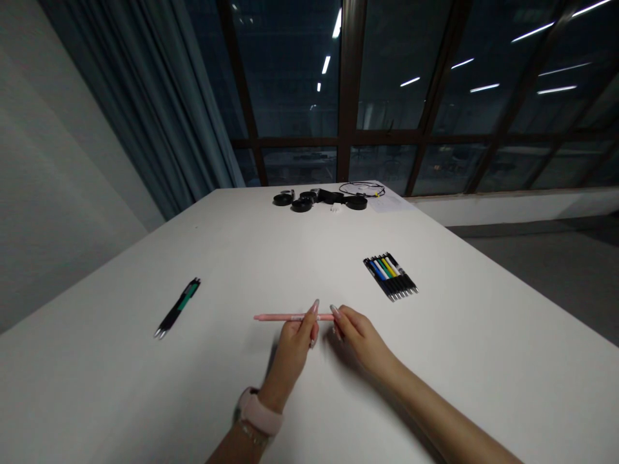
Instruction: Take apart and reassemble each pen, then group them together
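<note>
A slim pink pen lies crosswise in front of me, held above the white table. My left hand pinches it near its middle, thumb on top. At its right end, the thumb and fingers of my right hand are closed on it, hiding that tip. To the right lies a row of several pens side by side, with black grips and blue, white, green and yellow parts. On the left, a pair of pens, black with some green, rests at a slant on the table.
At the far end of the white table sit several black round objects, a coiled black cable and a sheet of paper. Behind stand dark windows and a blue curtain. The table's right edge drops to the floor.
</note>
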`<state>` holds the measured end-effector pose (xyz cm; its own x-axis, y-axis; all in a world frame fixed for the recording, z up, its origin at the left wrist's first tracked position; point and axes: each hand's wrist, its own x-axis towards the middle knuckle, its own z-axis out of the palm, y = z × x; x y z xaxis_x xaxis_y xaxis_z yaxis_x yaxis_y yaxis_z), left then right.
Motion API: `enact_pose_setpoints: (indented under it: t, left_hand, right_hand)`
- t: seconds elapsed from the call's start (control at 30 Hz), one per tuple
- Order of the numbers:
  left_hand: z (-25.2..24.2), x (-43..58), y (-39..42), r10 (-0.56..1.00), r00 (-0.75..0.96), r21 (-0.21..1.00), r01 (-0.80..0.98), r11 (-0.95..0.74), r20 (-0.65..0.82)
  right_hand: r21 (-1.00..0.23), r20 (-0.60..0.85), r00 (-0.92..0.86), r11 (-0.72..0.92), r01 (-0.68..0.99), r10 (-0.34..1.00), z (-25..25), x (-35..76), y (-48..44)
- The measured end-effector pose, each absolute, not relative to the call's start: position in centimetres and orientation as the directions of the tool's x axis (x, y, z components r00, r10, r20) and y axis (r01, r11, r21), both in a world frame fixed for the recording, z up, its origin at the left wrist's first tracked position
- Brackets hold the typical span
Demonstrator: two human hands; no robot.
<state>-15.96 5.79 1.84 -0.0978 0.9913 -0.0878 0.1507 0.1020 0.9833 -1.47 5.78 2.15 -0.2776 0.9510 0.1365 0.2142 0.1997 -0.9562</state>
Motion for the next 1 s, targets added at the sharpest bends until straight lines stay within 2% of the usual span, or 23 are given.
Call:
enact_pose_setpoints:
  t: [0.2, 0.5, 0.67, 0.77, 0.9, 1.0]
  left_hand:
    - [1.8, -16.0, 5.9, 0.987, -0.097, 0.986, 0.093, 0.138, -0.129]
    - [2.0, -15.9, 5.9, 0.989, -0.105, 0.99, 0.08, 0.117, -0.109]
    - [1.8, -15.9, 5.8, 0.987, -0.098, 0.99, 0.055, 0.134, -0.128]
    - [2.0, -16.4, 6.1, 0.985, -0.11, 0.991, -0.024, 0.133, -0.135]
    - [2.8, -18.1, 6.6, 0.987, -0.132, 0.99, -0.113, 0.081, -0.095]
    - [3.5, -19.0, 6.3, 0.993, 0.007, 0.993, -0.026, 0.119, -0.119]
  right_hand:
    - [-0.836, 0.327, -0.308, 0.426, 0.347, 0.893, 2.1, -1.0, 5.6]
    - [-0.784, 0.389, -0.32, 0.492, 0.377, 0.864, 1.9, -0.8, 5.7]
    - [-0.899, 0.275, -0.265, 0.345, 0.271, 0.924, 2.1, -1.0, 5.6]
    - [-0.96, 0.203, -0.172, 0.231, 0.157, 0.964, 2.5, -0.9, 5.9]
    - [-0.982, 0.174, -0.022, 0.175, 0.067, 0.984, 3.0, 0.0, 6.8]
    - [-0.989, 0.145, 0.011, 0.145, 0.024, 0.989, 3.0, 0.8, 7.6]
